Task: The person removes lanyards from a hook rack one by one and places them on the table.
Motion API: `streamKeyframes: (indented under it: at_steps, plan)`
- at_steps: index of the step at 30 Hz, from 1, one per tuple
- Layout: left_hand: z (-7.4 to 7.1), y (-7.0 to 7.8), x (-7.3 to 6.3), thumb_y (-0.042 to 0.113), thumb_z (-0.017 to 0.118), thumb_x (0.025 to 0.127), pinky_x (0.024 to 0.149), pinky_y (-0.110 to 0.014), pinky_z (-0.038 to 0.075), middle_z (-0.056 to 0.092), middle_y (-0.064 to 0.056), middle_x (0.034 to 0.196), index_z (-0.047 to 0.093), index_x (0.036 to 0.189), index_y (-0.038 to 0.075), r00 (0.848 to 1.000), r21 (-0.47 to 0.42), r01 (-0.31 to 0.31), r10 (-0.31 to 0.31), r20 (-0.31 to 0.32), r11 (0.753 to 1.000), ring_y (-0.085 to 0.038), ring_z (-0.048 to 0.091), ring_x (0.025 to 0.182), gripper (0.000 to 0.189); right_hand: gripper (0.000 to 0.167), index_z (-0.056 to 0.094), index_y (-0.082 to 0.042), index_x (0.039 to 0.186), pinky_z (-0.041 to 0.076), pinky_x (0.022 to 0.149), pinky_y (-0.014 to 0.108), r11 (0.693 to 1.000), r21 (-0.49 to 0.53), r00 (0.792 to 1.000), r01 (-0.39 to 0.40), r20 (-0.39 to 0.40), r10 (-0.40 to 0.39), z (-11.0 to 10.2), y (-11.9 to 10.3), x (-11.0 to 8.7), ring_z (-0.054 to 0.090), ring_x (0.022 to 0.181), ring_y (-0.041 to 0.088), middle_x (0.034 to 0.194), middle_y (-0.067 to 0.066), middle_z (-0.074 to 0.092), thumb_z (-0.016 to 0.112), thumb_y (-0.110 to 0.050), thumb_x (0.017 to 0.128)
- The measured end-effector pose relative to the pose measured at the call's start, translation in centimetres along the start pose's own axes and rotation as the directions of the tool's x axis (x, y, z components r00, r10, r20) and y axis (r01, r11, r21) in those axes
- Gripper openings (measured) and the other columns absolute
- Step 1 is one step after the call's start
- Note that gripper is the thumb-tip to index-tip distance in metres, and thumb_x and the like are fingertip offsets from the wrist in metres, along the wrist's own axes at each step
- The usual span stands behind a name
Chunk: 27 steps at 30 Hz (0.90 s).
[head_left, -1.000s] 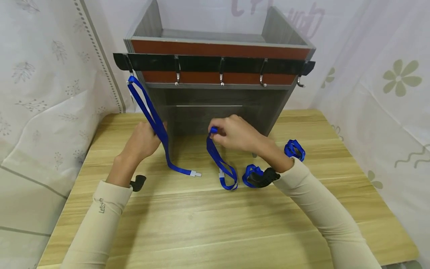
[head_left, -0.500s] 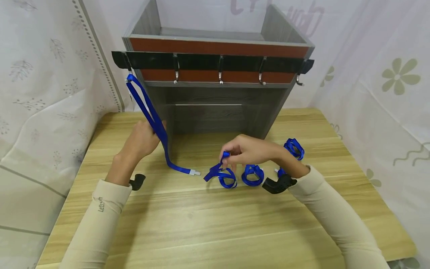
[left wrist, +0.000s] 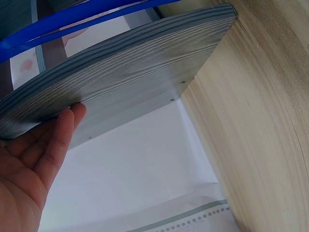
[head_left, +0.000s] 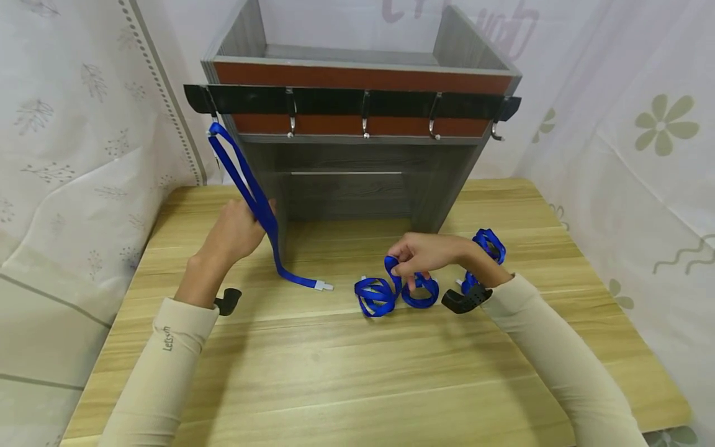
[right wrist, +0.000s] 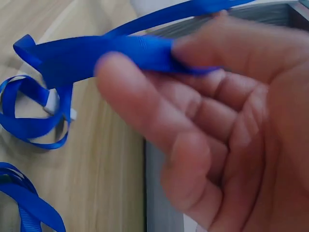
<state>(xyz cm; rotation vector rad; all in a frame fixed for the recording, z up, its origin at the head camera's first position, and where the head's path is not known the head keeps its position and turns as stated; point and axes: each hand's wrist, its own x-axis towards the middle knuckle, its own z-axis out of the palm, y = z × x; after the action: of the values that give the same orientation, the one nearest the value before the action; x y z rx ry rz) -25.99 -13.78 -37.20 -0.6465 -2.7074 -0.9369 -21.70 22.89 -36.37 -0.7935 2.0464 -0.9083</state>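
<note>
In the head view my right hand (head_left: 427,253) pinches the end of a blue lanyard (head_left: 377,298) between thumb and index finger; the rest of it lies in loops on the table (head_left: 313,372). The right wrist view shows the flat folded strap (right wrist: 72,58) running out from those fingers. My left hand (head_left: 233,230) grips the left side panel of the grey cabinet (head_left: 436,205), several fingertips on its outer face; the thumb side is hidden in the left wrist view. Another blue lanyard (head_left: 268,223) hangs from the leftmost hook, its white clip lying on the tabletop.
A black rail (head_left: 335,102) with several metal hooks runs across the cabinet front. A coiled blue lanyard (head_left: 420,303) lies beside the held one. More blue strap (head_left: 490,245) lies to the right, partly hidden behind the right wrist. Patterned white cloth (head_left: 84,155) surrounds the table.
My right hand has come down and to the right, still pinching the lanyard end; the lanyard's lower part has gathered into loops. The left hand keeps its place on the cabinet.
</note>
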Motion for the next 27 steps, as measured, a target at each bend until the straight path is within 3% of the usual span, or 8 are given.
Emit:
streamKeyframes:
  at_steps: [4, 7, 10, 13, 16, 20, 24, 27]
  plan:
    - [0.1, -0.1, 0.0, 0.028, 0.043, 0.105, 0.059, -0.039, 0.040, 0.052, -0.008, 0.064, 0.051, 0.078, 0.006, 1.000, 0.003, -0.009, 0.009, 0.005, 1.000, -0.026, 0.052, 0.060, 0.036, 0.022, 0.051, -0.009, 0.078, 0.046, 0.050, 0.027, 0.987, -0.154, 0.997, -0.042, -0.077, 0.030, 0.3, 0.2, 1.5, 0.068, 0.064, 0.029, 0.069, 0.013, 0.067, 0.055, -0.010, 0.100]
    - [0.1, -0.1, 0.1, 0.027, 0.043, 0.105, 0.058, -0.038, 0.040, 0.051, -0.007, 0.063, 0.051, 0.078, 0.006, 1.000, 0.002, -0.008, 0.008, 0.003, 1.000, -0.026, 0.051, 0.060, 0.036, 0.018, 0.059, -0.008, 0.081, 0.041, 0.053, 0.023, 0.940, -0.331, 0.991, -0.081, -0.131, 0.039, 0.8, 0.0, 2.6, 0.062, 0.060, 0.020, 0.068, 0.007, 0.063, 0.057, -0.010, 0.099]
    - [0.1, -0.1, 0.1, 0.027, 0.043, 0.105, 0.059, -0.038, 0.041, 0.052, -0.007, 0.064, 0.051, 0.078, 0.006, 1.000, -0.001, -0.009, 0.009, 0.000, 1.000, -0.026, 0.052, 0.060, 0.035, 0.014, 0.068, -0.009, 0.086, 0.038, 0.058, 0.023, 0.849, -0.516, 0.985, -0.117, -0.169, 0.033, 1.7, -0.1, 3.4, 0.054, 0.063, 0.010, 0.074, -0.003, 0.060, 0.061, -0.012, 0.098]
    - [0.1, -0.1, 0.1, 0.028, 0.043, 0.105, 0.059, -0.038, 0.040, 0.051, -0.007, 0.064, 0.051, 0.078, 0.006, 1.000, 0.002, -0.007, 0.007, 0.001, 1.000, -0.026, 0.052, 0.060, 0.036, 0.009, 0.073, -0.013, 0.093, 0.044, 0.063, 0.026, 0.751, -0.650, 0.982, -0.117, -0.189, -0.011, 2.8, -0.1, 4.1, 0.057, 0.073, 0.010, 0.084, -0.004, 0.065, 0.065, -0.012, 0.096]
    - [0.1, -0.1, 0.1, 0.029, 0.042, 0.106, 0.057, -0.037, 0.039, 0.049, -0.006, 0.063, 0.050, 0.078, 0.007, 1.000, -0.005, -0.011, 0.011, 0.011, 1.000, -0.024, 0.050, 0.058, 0.036, 0.008, 0.073, -0.017, 0.095, 0.051, 0.068, 0.029, 0.682, -0.725, 0.980, -0.095, -0.188, -0.063, 3.9, 0.1, 4.8, 0.063, 0.082, 0.012, 0.098, -0.004, 0.069, 0.068, -0.011, 0.093]
    - [0.0, 0.0, 0.0, 0.029, 0.041, 0.106, 0.054, -0.036, 0.038, 0.046, -0.005, 0.064, 0.049, 0.079, 0.007, 1.000, -0.022, -0.022, 0.023, 0.019, 1.000, -0.022, 0.047, 0.055, 0.035, 0.014, 0.067, -0.018, 0.088, 0.046, 0.059, 0.025, 0.581, -0.812, 0.976, -0.057, -0.169, -0.140, 5.2, 0.7, 5.6, 0.055, 0.071, 0.010, 0.094, -0.007, 0.065, 0.065, -0.006, 0.094]
    - [0.0, 0.0, 0.0, 0.029, 0.041, 0.106, 0.055, -0.035, 0.038, 0.047, -0.005, 0.066, 0.049, 0.080, 0.008, 1.000, -0.021, -0.023, 0.024, 0.017, 0.999, -0.022, 0.048, 0.057, 0.034, 0.015, 0.066, -0.018, 0.090, 0.036, 0.050, 0.022, 0.432, -0.901, 0.960, -0.026, -0.143, -0.240, 6.3, 1.5, 6.2, 0.050, 0.067, 0.009, 0.092, -0.005, 0.061, 0.059, -0.007, 0.098]
    - [-0.1, 0.0, 0.0, 0.029, 0.041, 0.106, 0.056, -0.036, 0.039, 0.048, -0.006, 0.067, 0.050, 0.080, 0.007, 1.000, -0.016, -0.023, 0.023, 0.018, 1.000, -0.022, 0.049, 0.058, 0.034, 0.010, 0.068, -0.016, 0.100, 0.043, 0.053, 0.021, 0.342, -0.940, 0.955, -0.004, -0.105, -0.278, 7.0, 2.2, 6.5, 0.058, 0.081, 0.011, 0.099, -0.003, 0.061, 0.063, -0.008, 0.096]
